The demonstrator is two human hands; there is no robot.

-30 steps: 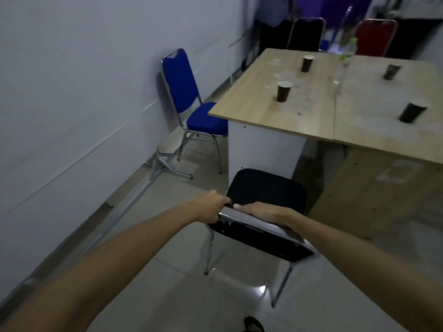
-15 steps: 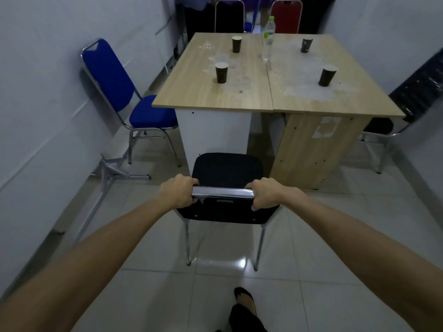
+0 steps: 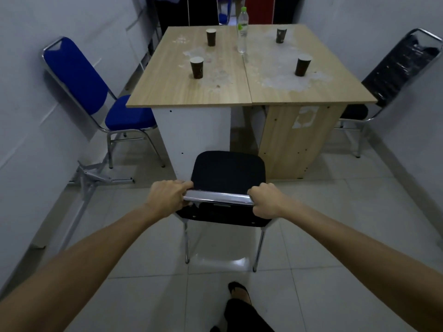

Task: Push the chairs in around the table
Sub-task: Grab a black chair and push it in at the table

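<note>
A black chair (image 3: pixel 227 171) with a chrome back rail stands on the tiles just short of the near end of the wooden table (image 3: pixel 167 92). My left hand (image 3: pixel 167 196) grips the left end of the rail and my right hand (image 3: pixel 267 203) grips the right end. The seat's front edge is close to the table's white and wooden end panels. A blue chair (image 3: pixel 96 97) sits at the table's left side, its seat partly under the top. Another black chair (image 3: pixel 393 75) stands at the right side by the wall.
Several dark paper cups (image 3: pixel 197 67) and a clear bottle (image 3: pixel 242 32) stand on the table. Two more chairs (image 3: pixel 259 8) show at the far end. A metal frame (image 3: pixel 93 171) lies on the floor by the left wall. My foot (image 3: pixel 239 293) is behind the chair.
The view has swung from the table's left corner to squarely facing its near end. The black chair, held by both hands, now stands straight in front of the table.
</note>
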